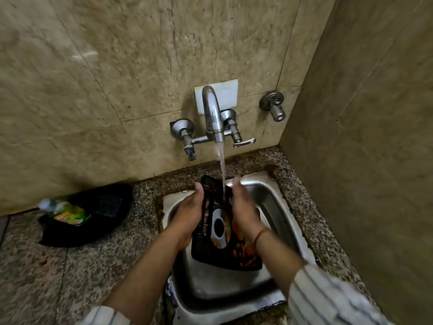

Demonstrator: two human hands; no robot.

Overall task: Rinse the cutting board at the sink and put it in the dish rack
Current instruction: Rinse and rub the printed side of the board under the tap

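A black cutting board (219, 233) with a white and orange print is held tilted over the steel sink (276, 207). Water runs from the wall tap (212, 111) onto the board's upper end. My left hand (189, 212) grips the board's left edge near the handle slot. My right hand (241, 207) lies against the board's right side, fingers pointing up toward the stream; its grip is partly hidden. No dish rack is in view.
A black tray (98, 207) holding a green dish-soap bottle (68, 213) stands on the speckled granite counter (58, 277) to the left. Tiled walls close in behind and on the right. A second valve (273, 104) sticks out of the wall at the right.
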